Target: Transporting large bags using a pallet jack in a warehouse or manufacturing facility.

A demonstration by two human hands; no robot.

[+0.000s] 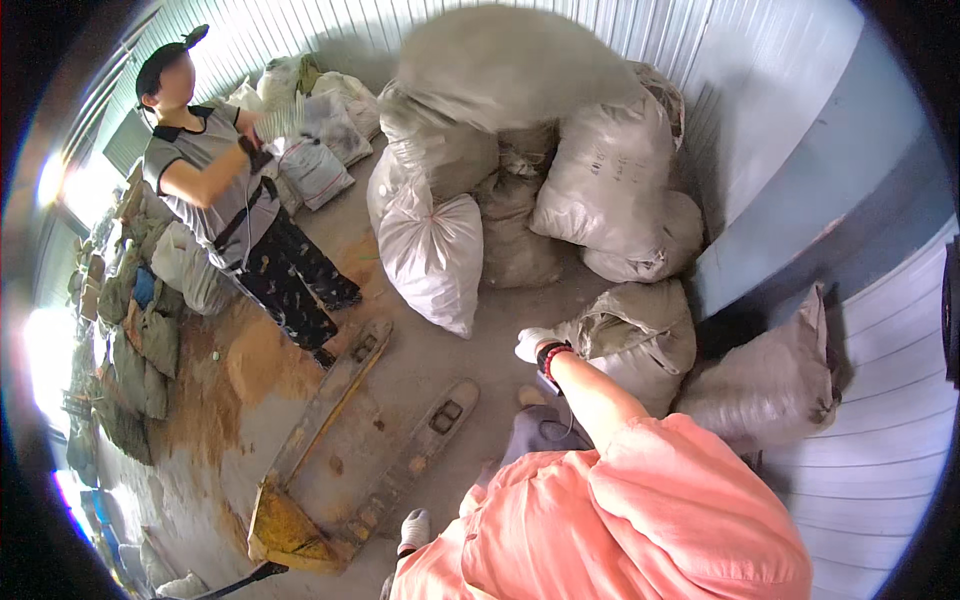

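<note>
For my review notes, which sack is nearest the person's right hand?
The crumpled-top sack, just beside the gloved right hand; the white gathered-neck sack and the grey wall-side sack are farther away.

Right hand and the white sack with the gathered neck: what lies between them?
In the head view, only a bare stretch of grey floor shows between the right hand and the white sack.

Light: streaming in from the left, blowing out to white with purple fringing
Floor (370, 430): catching sheen at lower left
Right hand (535, 345): showing bright
Right sack (755, 385): sitting beside deep shadow
Top sack (510, 65): looking soft
Right wall (880, 400): bending near the rim
Corners: fading to black
</note>
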